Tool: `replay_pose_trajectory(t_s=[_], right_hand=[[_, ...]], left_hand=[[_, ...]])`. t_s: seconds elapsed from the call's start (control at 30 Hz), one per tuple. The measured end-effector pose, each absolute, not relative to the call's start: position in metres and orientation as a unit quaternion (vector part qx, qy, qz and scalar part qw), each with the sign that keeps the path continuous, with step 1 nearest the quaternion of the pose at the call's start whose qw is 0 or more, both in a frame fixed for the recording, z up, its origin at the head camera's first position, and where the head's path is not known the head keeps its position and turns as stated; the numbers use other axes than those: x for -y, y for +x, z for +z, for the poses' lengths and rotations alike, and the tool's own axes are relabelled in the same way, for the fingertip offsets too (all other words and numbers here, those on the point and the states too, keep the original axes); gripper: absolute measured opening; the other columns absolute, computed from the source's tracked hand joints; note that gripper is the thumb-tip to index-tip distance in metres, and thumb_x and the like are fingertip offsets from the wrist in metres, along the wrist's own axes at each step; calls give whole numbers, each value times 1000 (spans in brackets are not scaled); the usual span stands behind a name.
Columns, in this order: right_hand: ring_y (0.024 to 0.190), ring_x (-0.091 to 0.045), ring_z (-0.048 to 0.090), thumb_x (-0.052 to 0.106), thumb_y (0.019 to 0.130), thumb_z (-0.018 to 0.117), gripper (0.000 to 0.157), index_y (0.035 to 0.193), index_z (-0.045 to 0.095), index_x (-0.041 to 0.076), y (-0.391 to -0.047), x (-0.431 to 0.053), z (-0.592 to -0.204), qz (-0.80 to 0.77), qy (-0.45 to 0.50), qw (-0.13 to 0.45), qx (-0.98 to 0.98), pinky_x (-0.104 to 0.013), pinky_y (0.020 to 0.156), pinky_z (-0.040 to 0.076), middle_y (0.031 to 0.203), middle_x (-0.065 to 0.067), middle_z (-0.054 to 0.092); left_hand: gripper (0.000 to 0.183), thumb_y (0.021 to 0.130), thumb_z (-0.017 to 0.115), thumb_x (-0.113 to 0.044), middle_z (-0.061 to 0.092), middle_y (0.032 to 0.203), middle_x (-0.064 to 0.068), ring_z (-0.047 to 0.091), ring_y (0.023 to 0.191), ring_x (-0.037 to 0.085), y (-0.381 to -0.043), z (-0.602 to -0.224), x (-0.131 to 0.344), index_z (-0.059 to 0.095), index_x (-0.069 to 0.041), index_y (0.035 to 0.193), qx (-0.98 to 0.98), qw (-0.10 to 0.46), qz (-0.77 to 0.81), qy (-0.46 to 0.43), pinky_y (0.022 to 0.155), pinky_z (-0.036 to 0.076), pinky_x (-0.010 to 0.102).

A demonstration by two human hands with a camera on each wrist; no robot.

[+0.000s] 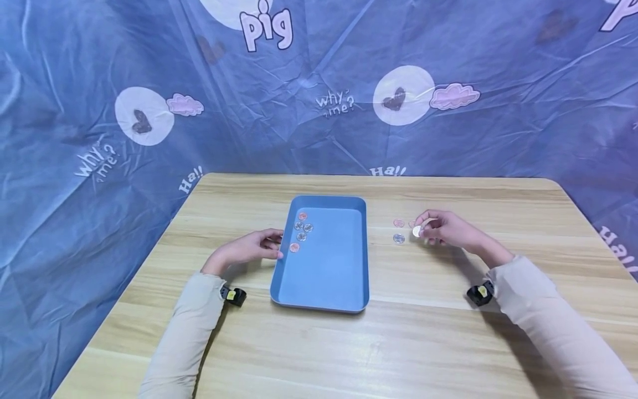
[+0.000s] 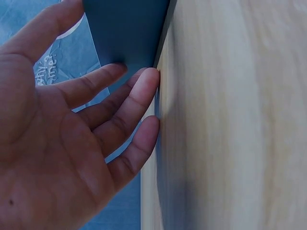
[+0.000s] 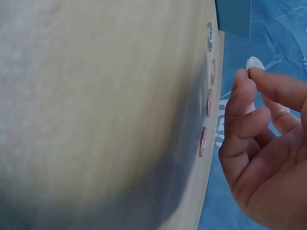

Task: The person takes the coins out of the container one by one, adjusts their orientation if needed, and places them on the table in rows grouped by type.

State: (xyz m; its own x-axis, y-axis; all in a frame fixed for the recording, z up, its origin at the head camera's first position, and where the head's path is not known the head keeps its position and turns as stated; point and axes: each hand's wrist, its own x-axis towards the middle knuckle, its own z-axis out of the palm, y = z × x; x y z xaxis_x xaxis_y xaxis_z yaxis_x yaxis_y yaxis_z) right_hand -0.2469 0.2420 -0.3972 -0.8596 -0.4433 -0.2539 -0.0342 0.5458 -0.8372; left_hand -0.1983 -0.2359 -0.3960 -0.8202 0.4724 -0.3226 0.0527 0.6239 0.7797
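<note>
A silver coin (image 1: 417, 231) is pinched between the thumb and fingertip of my right hand (image 1: 445, 228), held above the table; the right wrist view shows the same coin (image 3: 254, 63) at the fingertips. Below it lie a silver coin (image 1: 399, 238) and copper coins, one of them a copper coin (image 1: 399, 223) farther back. My left hand (image 1: 255, 245) is at the left side of a blue tray (image 1: 324, 277), its fingers loosely bent and touching the outer wall (image 2: 129, 28). Inside the tray, along its left side, sit silver coins (image 1: 301, 236) and copper coins (image 1: 294, 247).
The light wooden table (image 1: 418, 343) carries the tray near its middle. Behind it hangs a blue printed cloth (image 1: 309, 66), which also runs down both sides. A black wrist device (image 1: 234, 295) is on the left forearm, and a similar device (image 1: 480, 293) on the right.
</note>
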Motion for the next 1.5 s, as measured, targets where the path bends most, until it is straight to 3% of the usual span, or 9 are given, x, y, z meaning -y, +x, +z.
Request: replay_pose_trajectory(t_s=[0.23,0.73,1.17,1.5], right_hand=[[63,-9,51,4,89,60,30,117,53,-4,-248,-241,-404,-436,-150,240,-854,-20,50,41,74,-2,57],[58,-9,47,4,87,63,27,112,56,-5,-251,-234,-408,-398,-171,240,-869,-18,48,38,68,-1,53],[59,-11,50,1,84,66,22,105,63,-4,-250,-228,-406,-352,-181,199,-897,-21,51,43,68,0,53],[60,-13,49,2,86,63,22,108,63,-4,-250,-227,-405,-342,-174,209,-900,-21,49,42,67,0,51]], left_hand=[[76,89,69,-27,50,138,20,52,124,34,-199,-396,236,30,2,148,-863,260,407,147,110,40,46],[77,90,68,-29,49,139,21,52,124,34,-199,-399,237,29,3,148,-865,258,400,155,110,40,47],[74,90,68,-27,51,137,19,53,123,33,-199,-398,236,31,2,148,-865,255,403,155,110,41,46],[75,90,68,-27,51,136,19,54,121,32,-197,-397,236,30,2,148,-866,255,404,149,108,42,45]])
